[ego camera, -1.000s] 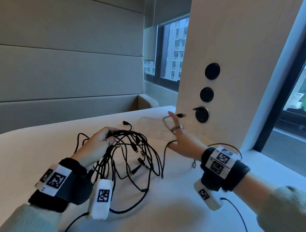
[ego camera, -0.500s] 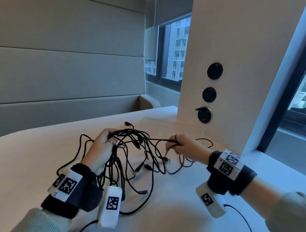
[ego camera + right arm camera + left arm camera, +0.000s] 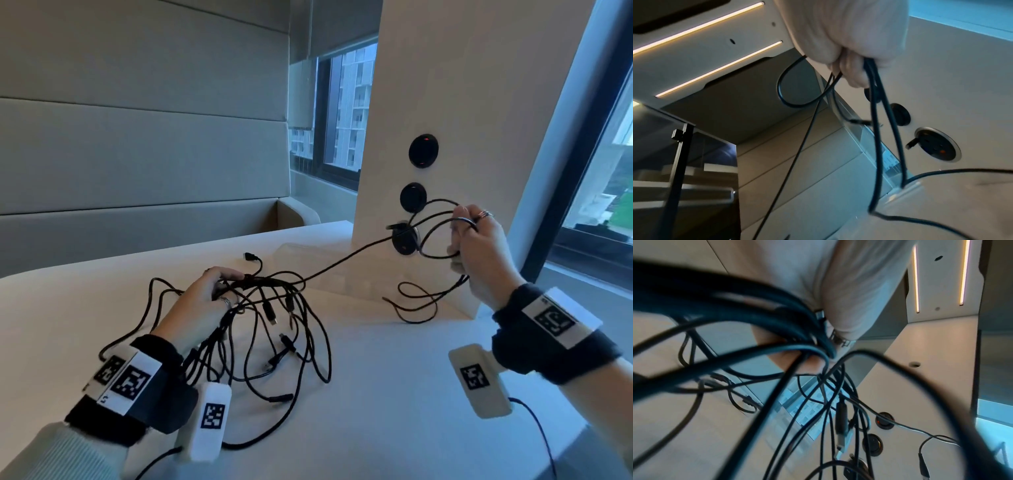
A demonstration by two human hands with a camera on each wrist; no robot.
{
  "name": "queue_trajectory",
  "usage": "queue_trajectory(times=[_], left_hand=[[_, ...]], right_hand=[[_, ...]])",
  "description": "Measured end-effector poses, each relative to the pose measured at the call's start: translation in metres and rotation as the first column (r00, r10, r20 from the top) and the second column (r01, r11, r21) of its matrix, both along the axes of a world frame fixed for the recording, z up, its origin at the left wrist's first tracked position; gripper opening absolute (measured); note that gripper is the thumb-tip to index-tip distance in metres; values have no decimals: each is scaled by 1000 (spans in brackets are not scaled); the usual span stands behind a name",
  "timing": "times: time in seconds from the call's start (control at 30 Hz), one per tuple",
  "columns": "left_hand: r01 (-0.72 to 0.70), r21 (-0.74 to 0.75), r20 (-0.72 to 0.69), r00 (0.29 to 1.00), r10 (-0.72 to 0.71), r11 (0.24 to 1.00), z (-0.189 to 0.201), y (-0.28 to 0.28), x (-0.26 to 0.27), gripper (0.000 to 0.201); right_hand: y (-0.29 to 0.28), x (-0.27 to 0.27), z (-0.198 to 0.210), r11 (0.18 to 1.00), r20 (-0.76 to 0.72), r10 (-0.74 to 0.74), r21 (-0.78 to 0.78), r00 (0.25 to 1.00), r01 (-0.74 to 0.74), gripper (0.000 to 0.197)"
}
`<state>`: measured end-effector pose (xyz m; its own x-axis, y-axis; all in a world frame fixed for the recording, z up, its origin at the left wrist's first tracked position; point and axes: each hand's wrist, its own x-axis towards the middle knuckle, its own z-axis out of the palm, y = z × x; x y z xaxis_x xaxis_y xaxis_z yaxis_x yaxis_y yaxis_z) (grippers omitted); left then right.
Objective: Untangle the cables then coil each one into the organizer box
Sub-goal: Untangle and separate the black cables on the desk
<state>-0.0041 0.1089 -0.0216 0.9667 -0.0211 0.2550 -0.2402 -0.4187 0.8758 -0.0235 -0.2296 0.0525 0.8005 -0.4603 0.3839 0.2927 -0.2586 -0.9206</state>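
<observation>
A tangle of black cables (image 3: 270, 308) lies on the white table (image 3: 376, 394). My left hand (image 3: 222, 284) grips the top of the bundle; the left wrist view shows its fingers (image 3: 797, 361) curled round several strands (image 3: 777, 337). My right hand (image 3: 462, 236) is raised beside the pillar and holds a few loops of one black cable (image 3: 435, 236), also visible as hanging loops (image 3: 875, 129) under the closed fingers (image 3: 851, 71). One strand (image 3: 342, 262) runs taut from the tangle up to that hand. The clear organizer box (image 3: 363, 284) stands on the table below it.
A pale pillar (image 3: 479, 102) rises right behind the box, with three round black sockets (image 3: 423, 150); the lowest (image 3: 406, 241) has a plug sticking out. Windows are to the right and behind. A padded bench wall (image 3: 137, 154) runs along the table's far side.
My right hand dropped from near the sockets to take a strand beside the tangle, then rose up and right with loops of it, pulling the strand taut. My left hand kept its grip.
</observation>
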Motion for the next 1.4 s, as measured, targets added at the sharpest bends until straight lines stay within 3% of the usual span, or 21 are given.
queue_trajectory(times=[0.07,0.13,0.2,0.27,0.37,0.47,0.57,0.67,0.73,0.77,0.83,0.87,0.93,1.0,1.1,1.2,1.23,1.3,1.37,1.4], left_hand=[[91,134,-67,994,-83,987,3,-7,-6,25],[200,411,-174,975,-139,889,8,-11,-8,39],[197,574,-164,979,-124,795,24,-12,-8,50],[186,538,-82,982,-168,822,48,-21,-8,53],[372,305,-117,928,-353,877,68,-55,-8,68],[555,314,-207,832,-514,771,54,-88,-4,85],[521,478,-224,851,-475,707,27,-102,10,73],[539,547,-302,841,-449,641,20,-104,19,21],[588,453,-347,809,-475,671,23,-102,21,21],[575,356,-332,815,-475,737,28,-102,21,26],[466,55,-246,863,-441,883,40,-100,22,33],[411,-110,-208,881,-425,905,47,-99,22,34],[367,-349,-158,884,-441,862,61,-97,20,34],[367,-470,-119,875,-470,803,69,-97,16,34],[340,-519,-106,885,-453,784,70,-90,13,29],[406,-280,-117,885,-451,870,50,-74,13,21],[467,-117,-168,861,-481,876,41,-69,11,39],[568,295,-308,818,-486,768,24,-65,5,71],[549,580,-297,831,-471,602,12,-65,2,69],[534,624,-275,833,-480,571,7,-63,4,63]], right_hand=[[5,1,2,996,69,-44,77,997,38,26],[10,1,5,995,113,-43,95,993,32,27],[17,0,7,999,119,28,28,992,-32,28],[29,-1,6,990,97,130,-66,987,-124,25],[48,-3,8,947,89,316,-88,945,-309,27],[62,-4,9,918,49,397,-12,916,-397,28],[65,-5,7,901,-14,419,135,908,-413,25],[60,-9,6,883,-34,436,208,899,-421,24],[56,-9,3,908,-64,399,167,915,-385,22],[54,-10,1,920,-89,381,133,920,-369,18],[54,-10,-5,921,-172,388,76,905,-381,14],[57,-12,-10,907,-231,418,63,879,-415,13],[68,-17,-18,843,-348,521,66,779,-534,14],[82,-20,-24,750,-407,624,75,667,-657,19],[96,-12,-27,731,-384,646,60,660,-680,24],[99,-5,-23,773,-346,619,107,705,-625,27],[99,-4,-22,775,-338,620,116,709,-622,29],[100,-3,-22,782,-329,608,95,722,-616,29],[101,-3,-20,815,-278,570,73,773,-575,29],[99,-1,-16,842,-216,537,83,815,-533,29]])
